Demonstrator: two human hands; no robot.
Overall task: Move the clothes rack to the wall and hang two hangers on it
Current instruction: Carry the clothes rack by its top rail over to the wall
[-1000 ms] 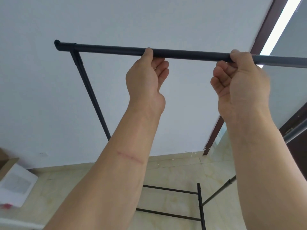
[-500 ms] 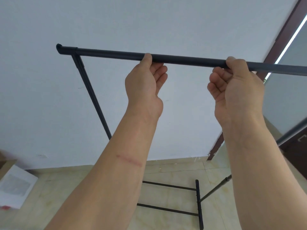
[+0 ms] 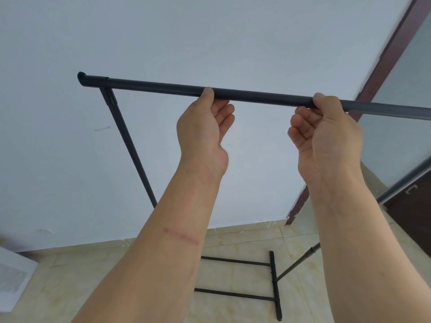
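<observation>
The black metal clothes rack (image 3: 256, 95) fills the view, its top bar running from upper left to the right edge. My left hand (image 3: 203, 129) grips the bar near its middle, thumb on the near side. My right hand (image 3: 326, 131) holds the bar further right. The rack's left upright (image 3: 126, 141) slants down toward the floor, and its base bars (image 3: 275, 285) rest on the tiles. The right upright (image 3: 405, 183) runs off at the right edge. The white wall (image 3: 210, 43) is just behind the rack. No hangers are in view.
A dark brown door frame (image 3: 382, 59) stands at the right, with a dark door (image 3: 415, 213) below it. A white box or sheet (image 3: 11, 280) lies on the beige tiled floor (image 3: 238, 273) at the lower left.
The rack's top bar has dropped lower in view and shifted right; the wall fills more of the view. Both hands keep their grip on the bar.
</observation>
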